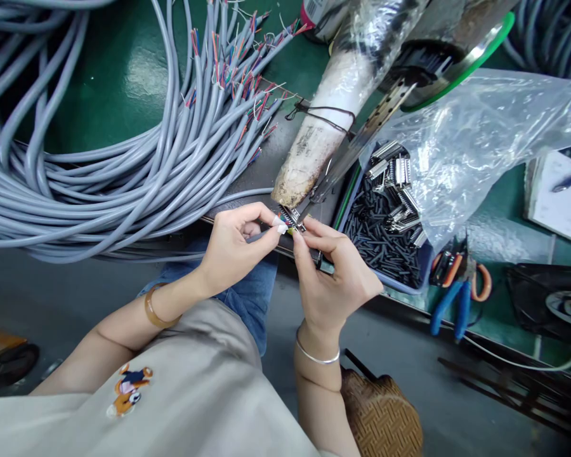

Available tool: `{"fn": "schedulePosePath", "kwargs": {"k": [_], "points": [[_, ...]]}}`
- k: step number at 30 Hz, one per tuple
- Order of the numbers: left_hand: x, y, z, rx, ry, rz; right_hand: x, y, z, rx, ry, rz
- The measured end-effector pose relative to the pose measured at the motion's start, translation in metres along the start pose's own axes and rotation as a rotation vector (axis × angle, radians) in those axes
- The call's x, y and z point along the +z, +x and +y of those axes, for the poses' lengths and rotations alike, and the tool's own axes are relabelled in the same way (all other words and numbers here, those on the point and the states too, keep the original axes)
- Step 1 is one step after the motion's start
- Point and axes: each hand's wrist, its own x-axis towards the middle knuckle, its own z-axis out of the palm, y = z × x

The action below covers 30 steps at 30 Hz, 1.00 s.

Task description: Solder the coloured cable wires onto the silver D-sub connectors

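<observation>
My left hand pinches the wired end of a grey cable at the bench edge, with thumb and forefinger together. Close beside it, my right hand has its fingers closed around a small metal connector with coloured wires at it. The tip of a soldering iron reaches down to the connector, just under a white wrapped tube. Fingers cover part of the connector, so the exact wire contacts are hidden.
Grey cables with stripped ends lie on the left. On the right are a blue tray of connectors and black sleeves, a plastic bag, blue-handled pliers and a paper pad. A woven stool stands below.
</observation>
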Motion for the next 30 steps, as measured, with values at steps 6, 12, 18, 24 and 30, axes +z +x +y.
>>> {"fn": "schedulePosePath", "kwargs": {"k": [6,12,18,24,30], "points": [[0.0,0.0,0.007,0.036,0.018,0.01,0.001,0.007,-0.002,-0.008,0.056,0.04],[-0.001,0.001,0.008,0.072,0.043,0.007,0.0,0.007,-0.007,-0.003,0.039,0.059],[-0.002,0.001,0.007,0.075,0.058,-0.004,-0.002,0.003,-0.006,-0.003,0.018,0.041],[-0.003,-0.003,0.002,0.071,0.117,-0.041,-0.004,-0.002,-0.003,-0.048,-0.027,0.005],[-0.002,-0.007,-0.003,0.116,0.124,-0.068,-0.004,-0.007,-0.003,-0.084,-0.051,0.03]]}}
